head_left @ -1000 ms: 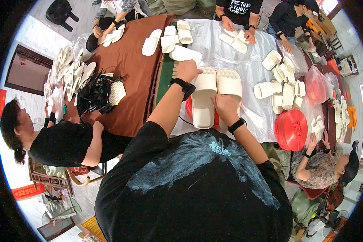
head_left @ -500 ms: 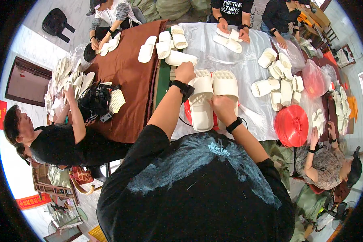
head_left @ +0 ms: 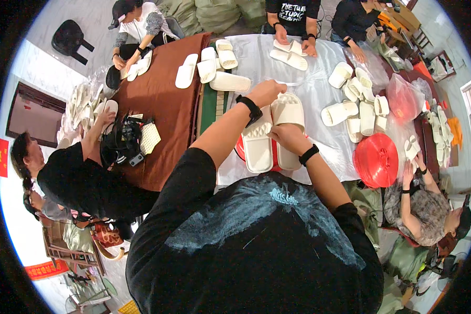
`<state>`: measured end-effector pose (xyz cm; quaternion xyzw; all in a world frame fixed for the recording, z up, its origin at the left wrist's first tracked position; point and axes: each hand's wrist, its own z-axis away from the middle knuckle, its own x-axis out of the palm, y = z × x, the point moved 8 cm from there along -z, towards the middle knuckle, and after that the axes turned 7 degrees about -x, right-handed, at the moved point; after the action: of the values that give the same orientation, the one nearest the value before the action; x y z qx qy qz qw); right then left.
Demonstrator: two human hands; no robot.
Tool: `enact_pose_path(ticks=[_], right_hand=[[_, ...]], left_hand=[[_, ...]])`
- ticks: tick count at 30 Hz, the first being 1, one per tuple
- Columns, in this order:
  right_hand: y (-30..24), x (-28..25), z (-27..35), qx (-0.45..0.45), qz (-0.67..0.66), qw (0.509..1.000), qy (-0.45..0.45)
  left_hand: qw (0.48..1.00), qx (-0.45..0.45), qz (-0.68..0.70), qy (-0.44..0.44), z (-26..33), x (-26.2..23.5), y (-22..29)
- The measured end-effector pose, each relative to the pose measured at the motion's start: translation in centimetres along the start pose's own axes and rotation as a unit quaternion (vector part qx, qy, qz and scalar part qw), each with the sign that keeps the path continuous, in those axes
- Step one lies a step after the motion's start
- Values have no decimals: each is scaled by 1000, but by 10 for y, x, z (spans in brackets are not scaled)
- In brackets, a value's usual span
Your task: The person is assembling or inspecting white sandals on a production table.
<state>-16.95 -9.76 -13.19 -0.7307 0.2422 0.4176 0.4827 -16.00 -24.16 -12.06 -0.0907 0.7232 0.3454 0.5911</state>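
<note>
The pair of cream slippers (head_left: pixel 272 131) lies side by side on the surface (head_left: pixel 309 89) right before you, long axes running away from you. Your left hand (head_left: pixel 267 93) curls over the far toe ends; your right hand (head_left: pixel 287 137) presses the right slipper's middle, fingers bent onto it.

Bright, even daylight (fisheye-bent edges)

A red plastic bag (head_left: pixel 403 98) sits on the counter's right side among white slippers. A dark framed screen (head_left: pixel 30 114) stands at the far left, with red paper signs (head_left: pixel 2 157) below it and another (head_left: pixel 46 269) lower down.
</note>
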Motion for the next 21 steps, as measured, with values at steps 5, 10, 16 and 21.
enact_pose_path(ticks=[5,10,16,21], right_hand=[[2,5,-3,-31,-31,999,-20],[9,12,-1,-20,-45,998,-33],[12,11,1,-7,-36,999,-37],[2,2,0,-21,-48,998,-24]], left_hand=[[998,35,-2,-60,-5,6,10],[989,31,-98,-107,-9,13,23],[990,60,-73,-103,-10,13,39],[990,85,-96,-62,-17,26,19]])
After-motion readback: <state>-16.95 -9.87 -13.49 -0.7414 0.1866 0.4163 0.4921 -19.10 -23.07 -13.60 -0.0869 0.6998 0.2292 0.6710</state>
